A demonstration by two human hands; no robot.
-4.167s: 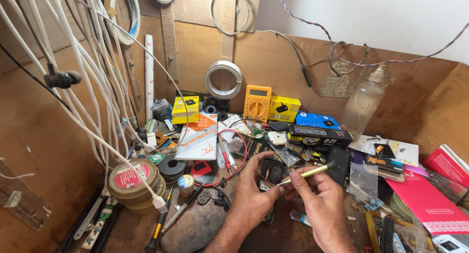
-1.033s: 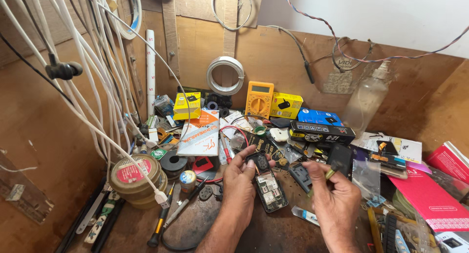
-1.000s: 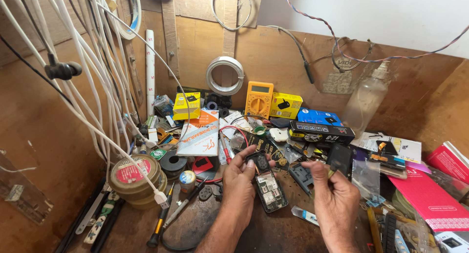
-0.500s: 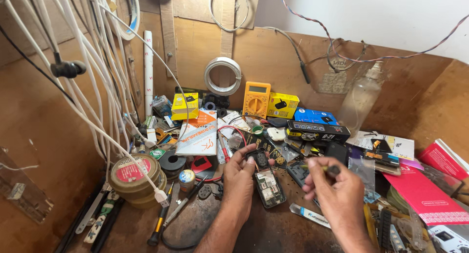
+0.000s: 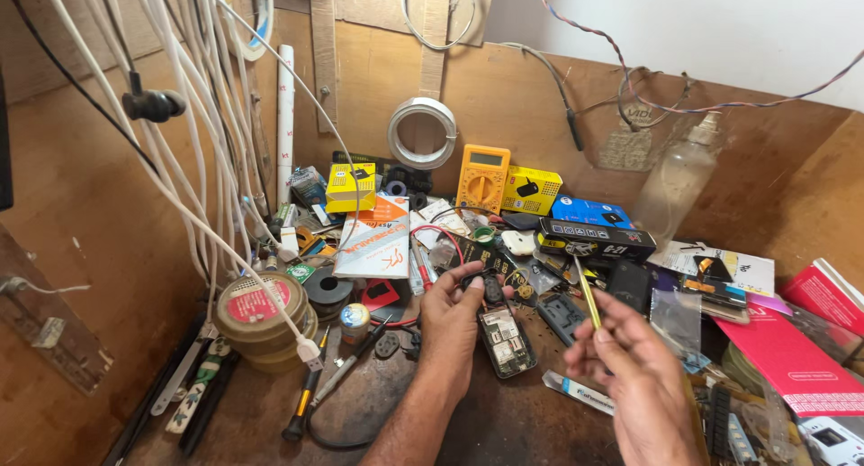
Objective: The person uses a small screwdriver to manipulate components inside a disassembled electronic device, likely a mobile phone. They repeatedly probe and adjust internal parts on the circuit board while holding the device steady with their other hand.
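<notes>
An opened mobile phone (image 5: 504,336) with its circuit board bare lies on the dark bench in front of me. My left hand (image 5: 450,318) rests on its left side, thumb and fingers pinching a small dark part (image 5: 490,289) at the phone's top end. My right hand (image 5: 634,376) hovers to the right of the phone, a little above the bench. It grips a thin yellow-green tool (image 5: 587,292) that points up and away from me.
A yellow multimeter (image 5: 481,178), yellow and blue boxes, a clear bottle (image 5: 675,183), a round tin (image 5: 261,304), screwdrivers and a white tube (image 5: 576,392) crowd the bench. White cables hang at the left. Red packets (image 5: 792,349) lie at the right.
My right hand has lifted and turned the thin tool, so that its tip now points upward. My left hand has stayed on the phone.
</notes>
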